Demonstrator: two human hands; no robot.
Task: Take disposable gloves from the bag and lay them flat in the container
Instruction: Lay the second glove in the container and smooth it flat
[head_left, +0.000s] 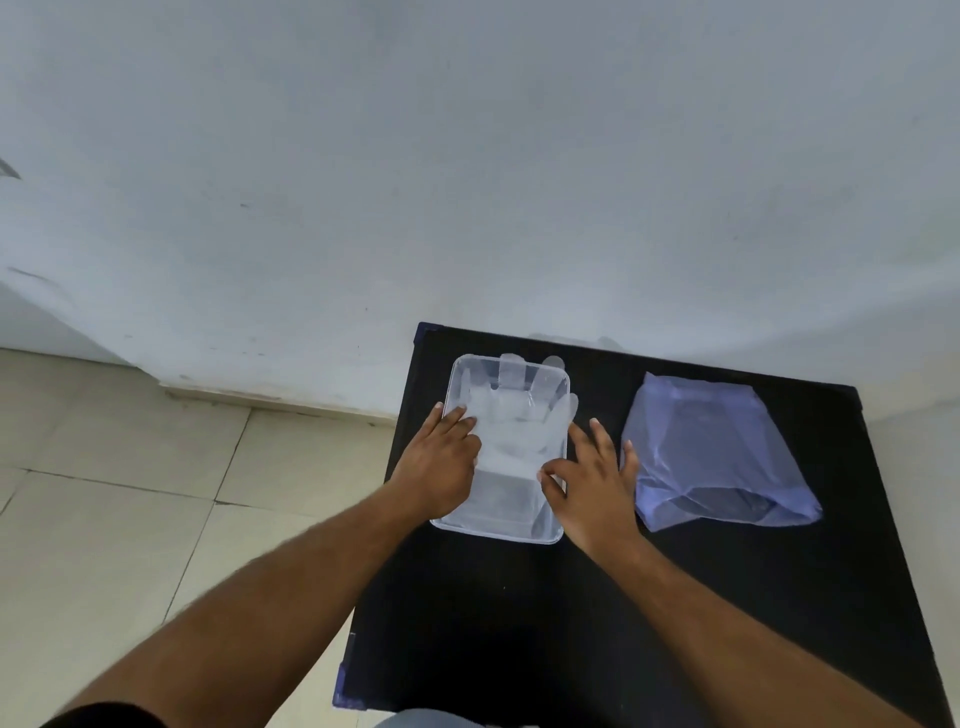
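The left hand (441, 462) is hiding the container's (550, 535) left rim, and the bag's (717, 452) contents are showing too dimly to tell.

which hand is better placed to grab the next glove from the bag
Probably the right hand: it rests at the container's right edge, beside the bag. The left hand lies on the far side, pressing the gloves.

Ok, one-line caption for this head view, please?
Both hands, left and right, press clear gloves flat in the container; bag alongside.

Soft even daylight, faint shadows, slight blur, wide-angle bending at edges
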